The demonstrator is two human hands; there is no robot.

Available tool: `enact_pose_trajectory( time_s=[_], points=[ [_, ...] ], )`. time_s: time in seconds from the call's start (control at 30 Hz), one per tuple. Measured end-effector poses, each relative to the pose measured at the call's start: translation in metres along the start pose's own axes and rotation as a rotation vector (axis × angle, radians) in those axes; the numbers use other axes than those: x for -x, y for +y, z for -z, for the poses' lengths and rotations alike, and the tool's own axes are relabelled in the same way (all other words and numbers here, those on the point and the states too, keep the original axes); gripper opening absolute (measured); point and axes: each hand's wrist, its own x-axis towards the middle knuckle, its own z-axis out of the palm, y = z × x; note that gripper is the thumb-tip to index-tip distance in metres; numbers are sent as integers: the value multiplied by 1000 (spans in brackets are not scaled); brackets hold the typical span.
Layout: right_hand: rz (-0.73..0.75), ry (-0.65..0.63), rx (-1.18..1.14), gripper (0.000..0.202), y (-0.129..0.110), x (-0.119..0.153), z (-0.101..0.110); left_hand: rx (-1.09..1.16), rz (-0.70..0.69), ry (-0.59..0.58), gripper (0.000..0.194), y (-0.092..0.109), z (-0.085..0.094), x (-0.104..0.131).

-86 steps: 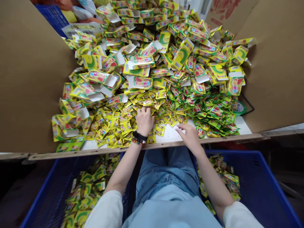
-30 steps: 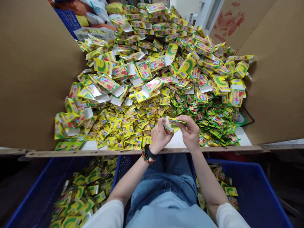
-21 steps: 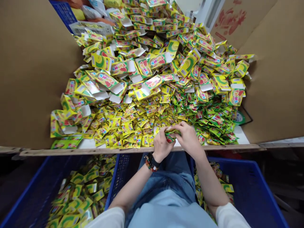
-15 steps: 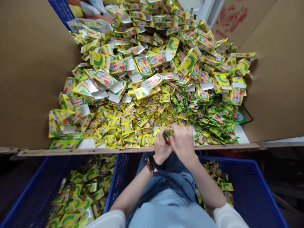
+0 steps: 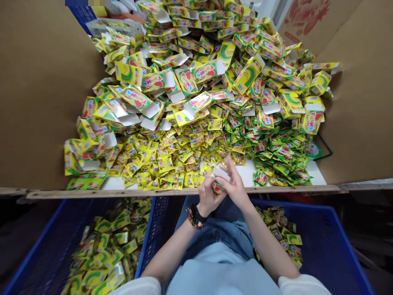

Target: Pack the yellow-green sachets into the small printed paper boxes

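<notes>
At the worktop (image 5: 318, 173) edge, left hand (image 5: 208, 197) grips printed carton (image 5: 217, 187); right hand (image 5: 238, 191) has spread its fingers, exposing the unclosed flap (image 5: 221, 173).

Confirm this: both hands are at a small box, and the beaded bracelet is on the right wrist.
Wrong side: the head view shows the bracelet on the left. The left hand and right hand are indeed both at the box.

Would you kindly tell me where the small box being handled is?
In the head view, the small box is in the left hand, slightly right of and below centre, by the wooden edge, the right hand at its flap.
</notes>
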Motion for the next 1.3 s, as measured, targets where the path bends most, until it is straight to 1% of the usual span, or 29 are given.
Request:
enact_pose_trajectory(
  time_s=[0.03, 0.07, 0.1, 0.13, 0.2, 0.23, 0.27, 0.33, 0.43, 0.53, 0.6, 0.67, 0.7, 0.77, 0.8, 0.83, 0.87, 0.9, 0.93, 0.97, 1.0, 1.07, 1.1, 1.13, 1.2, 1.23, 1.27, 1.3],
  points=[
    [-58, -72, -62, 46, 2, 0, 0, 8, -17, -6, 55, 2, -1, -2],
    [-82, -143, -98, 43, 4, 1, 0, 16, -12, -18, 57, 3, -2, -3],
    [-71, -189, -110, 39, 5, 3, 0, 20, 12, -42, 61, 4, -3, -4],
    [-36, -202, -98, 36, 6, 4, 0, 21, 46, -80, 65, 5, -3, -5],
    [29, -144, -37, 30, 6, 7, 0, 11, 115, -169, 68, 6, -2, -4],
    [36, -101, -9, 29, 5, 8, 0, -1, 141, -205, 68, 5, -2, -3],
    [27, -59, 9, 28, 5, 8, 0, -15, 157, -227, 67, 4, -2, -2],
    [2, -21, 30, 28, 4, 7, 0, -42, 175, -225, 69, 2, -1, 0],
    [34, -62, 78, 29, 4, 3, -1, -45, 180, -200, 70, -1, -2, 1],
    [155, -163, 231, 34, 6, 3, -2, 10, 170, -195, 66, 1, -3, 1],
    [227, -222, 328, 38, 7, 8, 0, 22, 159, -208, 62, 6, -2, -1],
    [260, -226, 390, 39, 6, 21, 12, 26, 106, -284, 63, 11, 3, -6],
    [255, -204, 434, 40, 6, 30, 24, 30, 57, -345, 66, 13, 8, -10],
    [207, -109, 599, 38, 5, 51, 55, 3, -27, -440, 75, 13, 21, -27],
    [153, -40, 728, 36, 5, 60, 72, -50, -39, -442, 75, 10, 28, -39],
    [112, 25, 864, 29, 6, 66, 88, -135, -18, -402, 68, 5, 35, -54],
    [94, 64, 963, 22, 7, 69, 101, -256, 36, -322, 54, -3, 41, -70],
    [88, 83, 1016, 17, 8, 66, 108, -386, 94, -245, 44, -11, 45, -87],
    [94, 84, 1021, 15, 11, 58, 108, -500, 144, -199, 41, -19, 47, -104],
    [116, 76, 982, 16, 13, 45, 103, -590, 178, -182, 40, -27, 47, -120],
    [138, 60, 919, 19, 16, 27, 91, -655, 194, -184, 38, -34, 45, -133],
    [153, 80, 883, 24, 22, -19, 55, -719, 200, -199, 34, -41, 40, -152],
    [123, 156, 872, 26, 25, -44, 34, -723, 192, -203, 31, -42, 37, -156],
    [83, 216, 864, 27, 27, -67, 14, -713, 179, -204, 28, -41, 36, -158],
    [15, 278, 811, 21, 31, -104, -19, -648, 153, -208, 19, -39, 37, -155],
    [7, 283, 788, 16, 32, -116, -29, -591, 152, -212, 14, -37, 39, -151],
    [7, 282, 761, 12, 34, -123, -36, -523, 169, -207, 10, -37, 43, -146],
    [18, 275, 735, 12, 35, -127, -38, -448, 203, -188, 6, -37, 47, -141]
  ],
)
